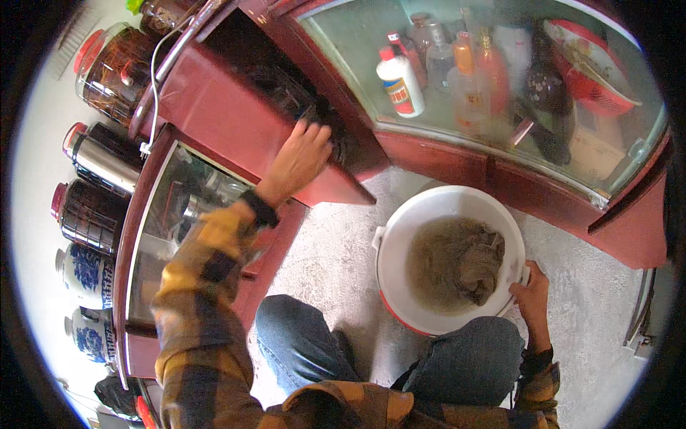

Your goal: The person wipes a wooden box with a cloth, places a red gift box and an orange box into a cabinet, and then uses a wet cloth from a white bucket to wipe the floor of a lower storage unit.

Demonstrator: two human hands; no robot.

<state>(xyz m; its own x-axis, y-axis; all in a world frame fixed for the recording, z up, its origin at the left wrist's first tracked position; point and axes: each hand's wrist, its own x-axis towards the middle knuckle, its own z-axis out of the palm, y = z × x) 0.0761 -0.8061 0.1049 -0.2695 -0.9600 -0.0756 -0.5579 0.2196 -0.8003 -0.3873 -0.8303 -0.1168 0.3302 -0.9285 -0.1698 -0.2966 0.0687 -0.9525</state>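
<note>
My left hand (304,154) has its fingers curled over the edge of a red wooden panel (204,100) at the cabinet's dark opening (250,64). My right hand (530,293) grips the side handle of a white bucket (393,257) on the floor, at the bucket's right. In the bucket lie murky brownish water (436,250) and a crumpled dark cloth (475,268), partly under the water. My bent knees in jeans (471,357) are just below the bucket.
A glass-fronted cabinet (486,168) with bottles (396,86) and a red basket (607,93) curves across the upper right. Left, a second glass-fronted section (143,264) stands beside several dark-filled jars (89,222), blue-and-white porcelain jars (93,336) and a white cord with plug (146,146).
</note>
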